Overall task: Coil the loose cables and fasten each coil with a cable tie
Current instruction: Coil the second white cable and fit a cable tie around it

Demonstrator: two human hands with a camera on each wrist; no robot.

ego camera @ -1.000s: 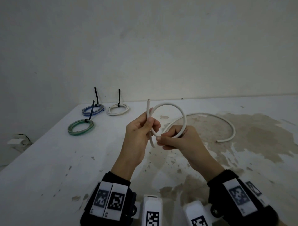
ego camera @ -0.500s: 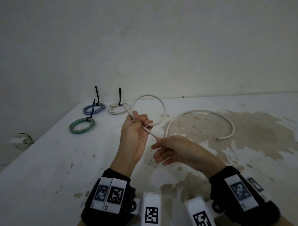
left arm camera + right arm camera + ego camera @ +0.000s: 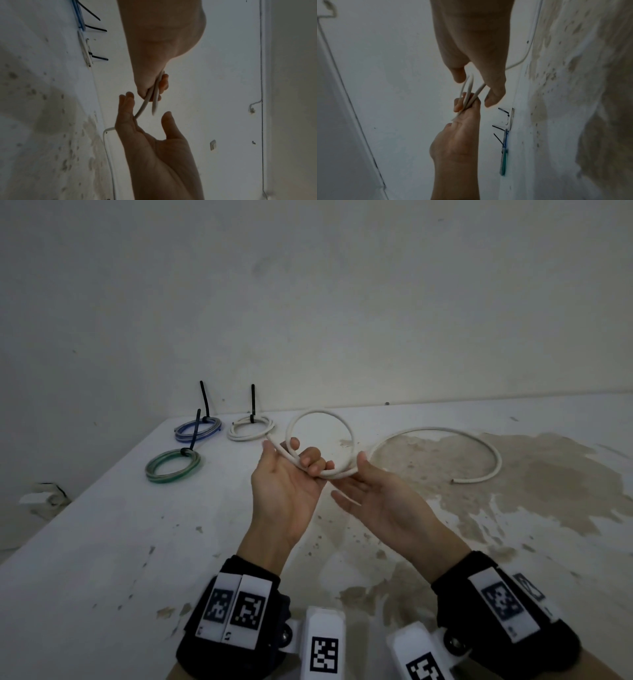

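Observation:
A loose white cable (image 3: pixel 352 436) forms one loop above the table. My left hand (image 3: pixel 301 462), palm up, grips the loop where its two strands cross (image 3: pixel 154 93). The cable's tail (image 3: pixel 438 429) arcs over the table to its free end (image 3: pixel 454 481). My right hand (image 3: pixel 359 484) lies palm up with straight fingers just right of the left, and the cable runs across its fingertips. In the right wrist view the cable (image 3: pixel 467 86) passes between the spread thumb and fingers, unpinched. Three coils lie at the back left, blue (image 3: pixel 198 429), white (image 3: pixel 251 429) and green (image 3: pixel 173 465), each with a black tie.
The white table (image 3: pixel 102 542) has a left edge running diagonally from near left to the far corner. A bare wall stands right behind it. Brown stains (image 3: pixel 548 474) cover the table's right side.
My left hand has turned palm up and tipped the loop away from me. My right hand has let go of the cable and opened flat beneath it.

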